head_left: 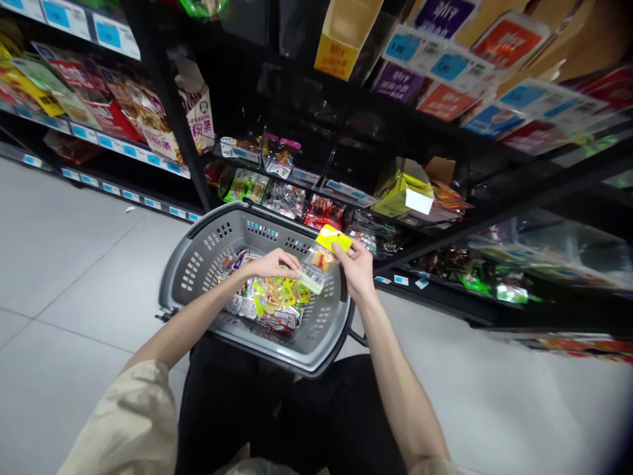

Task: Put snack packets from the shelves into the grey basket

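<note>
A small clear snack packet with a yellow header and an orange-brown piece inside hangs tilted over the basket's right part. My right hand pinches its yellow top between thumb and fingers. At the packet's pale green lower edge, my left hand has its fingers closed on the corner. Below both hands, the grey shopping basket holds a heap of small snack packets, several with yellow wrappers. My left hand and forearm hide part of that heap.
Black shelving stands ahead, with red snack packets, green snack packets and a yellow-green carton low down. Bagged goods fill a shelf at left. A slanted shelf post rises behind the basket. Grey tiled floor lies left.
</note>
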Demonstrator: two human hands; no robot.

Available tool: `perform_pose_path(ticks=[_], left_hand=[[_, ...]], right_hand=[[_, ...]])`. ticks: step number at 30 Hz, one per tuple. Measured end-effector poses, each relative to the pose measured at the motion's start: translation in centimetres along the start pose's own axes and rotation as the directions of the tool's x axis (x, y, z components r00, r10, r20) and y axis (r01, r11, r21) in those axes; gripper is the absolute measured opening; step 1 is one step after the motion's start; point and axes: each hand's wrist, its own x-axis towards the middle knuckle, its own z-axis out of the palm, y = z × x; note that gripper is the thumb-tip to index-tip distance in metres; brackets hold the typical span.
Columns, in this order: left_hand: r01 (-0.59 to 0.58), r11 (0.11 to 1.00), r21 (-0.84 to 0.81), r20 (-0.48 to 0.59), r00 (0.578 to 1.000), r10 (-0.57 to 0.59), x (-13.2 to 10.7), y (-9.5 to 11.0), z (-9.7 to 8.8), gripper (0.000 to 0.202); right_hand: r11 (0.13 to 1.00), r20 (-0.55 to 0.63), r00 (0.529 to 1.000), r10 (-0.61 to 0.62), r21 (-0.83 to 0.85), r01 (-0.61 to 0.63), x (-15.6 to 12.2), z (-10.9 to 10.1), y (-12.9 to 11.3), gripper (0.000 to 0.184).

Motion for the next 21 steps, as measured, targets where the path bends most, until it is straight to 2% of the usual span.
perform_pose_path(ticks=[2, 4, 6, 8, 10, 12, 15, 18, 21], left_hand=[[-0.002, 1.000, 0.025, -0.029, 1.000, 0.003, 0.2, -0.4, 0.2, 0.030], [-0.038, 0.996, 0.078, -0.119, 0.992, 0.047, 0.4, -1.1, 0.5, 0.057], [-0.100, 0.974, 0.205, -0.240, 0.959, 0.149, 0.7, -1.8, 0.7, 0.092], [-0.148, 0.895, 0.420, -0.298, 0.909, 0.291, 0.7, -2.5, 0.9, 0.102], [-0.168, 0.756, 0.633, -0.248, 0.881, 0.403, 0.7, -2.9, 0.9, 0.092], [-0.182, 0.618, 0.765, -0.159, 0.876, 0.456, 0.5, -3.0, 0.9, 0.081], [-0.201, 0.523, 0.828, -0.110, 0.857, 0.503, 0.4, -2.8, 1.0, 0.069], [-0.233, 0.570, 0.788, -0.146, 0.829, 0.540, 0.5, -2.5, 1.2, 0.048], [-0.196, 0.746, 0.636, -0.331, 0.805, 0.493, 0.7, -2.0, 1.6, 0.021]], right_hand=[[1.000, -0.004, 1.000, 0.008, 0.023, -0.008, 0.3, -0.1, 0.2, 0.055], [0.999, -0.023, 1.000, 0.015, 0.050, -0.014, 0.7, -0.1, 0.3, 0.053], [0.996, -0.039, 0.999, 0.033, 0.079, -0.030, 1.0, -0.1, 0.5, 0.051], [0.993, -0.043, 0.997, 0.063, 0.106, -0.058, 1.1, -0.1, 0.7, 0.049], [0.987, -0.037, 0.995, 0.097, 0.133, -0.091, 1.2, 0.0, 0.9, 0.046], [0.980, -0.025, 0.992, 0.126, 0.160, -0.120, 1.0, 0.2, 0.9, 0.044], [0.972, 0.007, 0.991, 0.135, 0.192, -0.134, 0.6, 0.6, 0.5, 0.045], [0.977, 0.085, 0.992, 0.094, 0.185, -0.108, 0.2, 0.9, -0.1, 0.047], [0.989, 0.146, 0.989, 0.035, 0.135, -0.055, 0.1, 1.0, -0.1, 0.054]])
